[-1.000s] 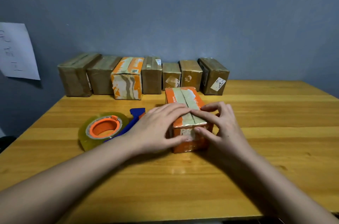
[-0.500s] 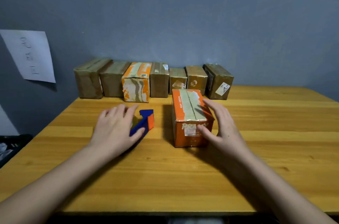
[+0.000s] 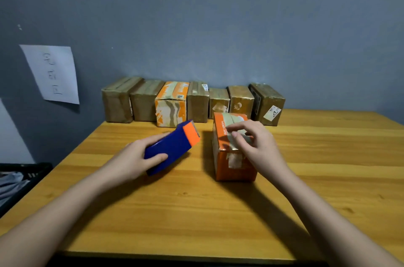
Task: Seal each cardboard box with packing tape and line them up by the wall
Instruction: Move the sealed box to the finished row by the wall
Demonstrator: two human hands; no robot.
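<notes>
The tabletop (image 3: 196,212) carries a row (image 3: 192,101) of seven taped boxes at the wall, and just in front of that row stands the orange box (image 3: 231,164), tape along its top. Left of the orange box, the left hand (image 3: 135,160) has its grip curled round the blue dispenser (image 3: 172,146), whose roll is hidden. The right hand (image 3: 260,146) rests on the orange box's top and right side, fingers loosely bent; whether they pinch the tape is unclear.
</notes>
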